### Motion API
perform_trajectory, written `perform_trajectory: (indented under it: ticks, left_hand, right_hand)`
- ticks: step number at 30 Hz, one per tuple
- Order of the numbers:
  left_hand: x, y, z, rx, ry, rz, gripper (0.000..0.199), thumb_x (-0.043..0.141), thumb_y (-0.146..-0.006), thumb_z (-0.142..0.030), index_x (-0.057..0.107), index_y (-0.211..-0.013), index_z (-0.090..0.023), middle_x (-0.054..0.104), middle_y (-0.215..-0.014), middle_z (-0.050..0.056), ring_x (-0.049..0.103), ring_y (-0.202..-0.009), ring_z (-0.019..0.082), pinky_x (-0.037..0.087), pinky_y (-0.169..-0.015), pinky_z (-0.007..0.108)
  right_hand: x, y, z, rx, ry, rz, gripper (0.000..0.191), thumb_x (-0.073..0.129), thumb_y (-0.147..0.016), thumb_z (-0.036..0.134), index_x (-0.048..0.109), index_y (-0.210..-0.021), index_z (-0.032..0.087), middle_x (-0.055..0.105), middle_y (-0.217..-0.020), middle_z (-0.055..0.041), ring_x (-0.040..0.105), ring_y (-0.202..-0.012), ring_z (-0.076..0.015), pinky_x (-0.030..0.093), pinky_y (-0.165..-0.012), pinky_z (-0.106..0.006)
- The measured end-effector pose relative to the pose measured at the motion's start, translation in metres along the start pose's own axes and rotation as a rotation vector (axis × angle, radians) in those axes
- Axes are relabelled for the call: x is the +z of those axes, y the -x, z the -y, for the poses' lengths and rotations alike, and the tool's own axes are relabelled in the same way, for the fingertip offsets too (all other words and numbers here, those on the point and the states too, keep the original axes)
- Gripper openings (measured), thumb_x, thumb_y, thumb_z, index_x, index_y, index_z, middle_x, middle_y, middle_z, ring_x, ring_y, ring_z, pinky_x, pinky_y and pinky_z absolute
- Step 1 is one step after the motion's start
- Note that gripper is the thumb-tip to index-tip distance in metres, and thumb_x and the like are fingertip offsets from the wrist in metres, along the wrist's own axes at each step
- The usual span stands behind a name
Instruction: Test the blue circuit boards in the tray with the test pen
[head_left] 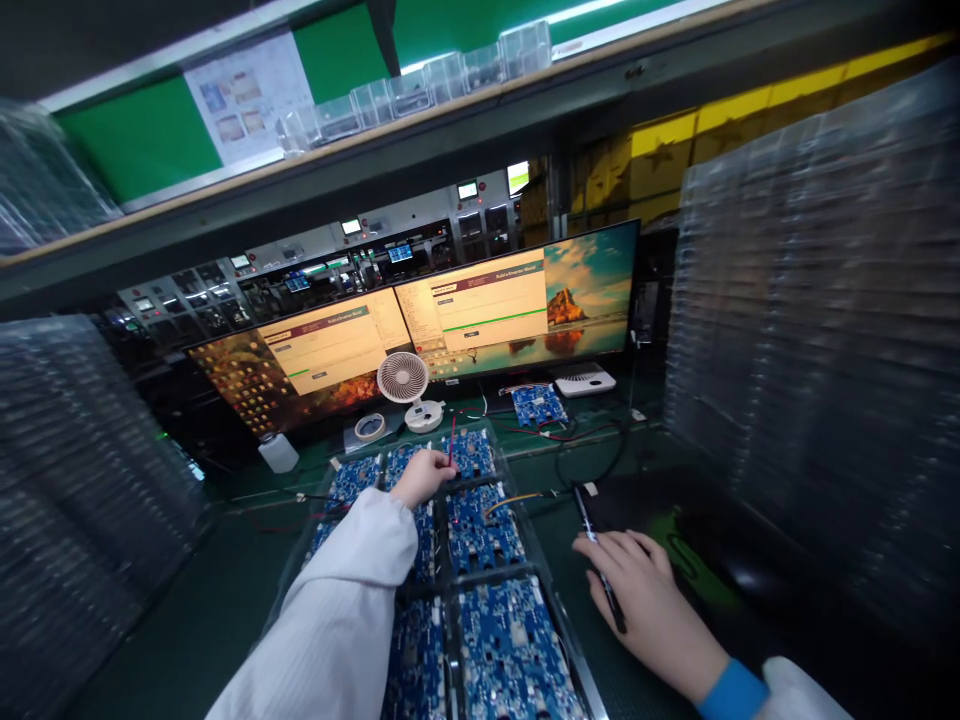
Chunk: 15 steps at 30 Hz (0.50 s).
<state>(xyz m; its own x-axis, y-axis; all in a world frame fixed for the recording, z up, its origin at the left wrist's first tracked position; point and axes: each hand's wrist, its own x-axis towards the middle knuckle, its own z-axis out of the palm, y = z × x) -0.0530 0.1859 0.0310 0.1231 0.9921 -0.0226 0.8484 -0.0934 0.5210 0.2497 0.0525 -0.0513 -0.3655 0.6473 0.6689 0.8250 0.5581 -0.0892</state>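
Blue circuit boards (517, 640) lie in the compartments of a clear tray (559, 610) in front of me. My left hand (425, 476) is over the far part of the tray, its fingers pinched on a thin red wire (452, 440) at a far board. Beside the tray on the right, my right hand (637, 595) rests low over the bench with a black pen (586, 520) under its curled fingers. An orange cable (514, 499) reaches onto the middle right board from the right.
Two monitors (480, 310) stand behind the tray, with a small white fan (403, 378), a tape roll (370, 428), a white bottle (278, 453) and another board (538, 404) before them. Tall stacks of clear trays (817, 330) flank the bench. A black mat lies at right.
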Motion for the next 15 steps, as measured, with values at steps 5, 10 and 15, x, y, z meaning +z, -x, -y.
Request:
perform_trajectory:
  ticks: [5,10,15]
  left_hand:
    - [0.010,0.007,0.019,-0.026,0.132,-0.024,0.007,0.064,-0.071,-0.011,0.068,-0.075,-0.015,0.066,-0.066,-0.002,0.063,-0.070,0.016,0.047,-0.071,0.026]
    - [0.020,0.010,0.026,-0.030,0.232,-0.038,0.013,0.061,-0.068,-0.004,0.061,-0.074,-0.016,0.058,-0.061,-0.005,0.058,-0.060,0.012,0.045,-0.061,0.023]
    - [0.021,0.011,0.024,0.005,0.269,-0.068,0.023,0.054,-0.066,0.004,0.058,-0.075,-0.017,0.061,-0.066,-0.004,0.061,-0.067,0.012,0.047,-0.068,0.022]
  right_hand:
    - [0.000,0.000,-0.001,-0.014,0.003,0.008,0.036,0.047,-0.085,0.012,0.054,-0.119,0.023,0.067,-0.095,-0.0008,0.058,-0.091,-0.0183,0.033,-0.093,-0.040]
    - [0.000,0.000,0.000,-0.038,-0.002,0.023,0.036,0.047,-0.085,0.012,0.053,-0.118,0.023,0.067,-0.096,-0.0010,0.059,-0.091,-0.0183,0.033,-0.092,-0.040]
    - [0.000,-0.001,0.001,-0.043,-0.012,0.017,0.031,0.047,-0.084,0.012,0.053,-0.113,0.023,0.067,-0.094,-0.0010,0.059,-0.089,-0.0180,0.035,-0.091,-0.039]
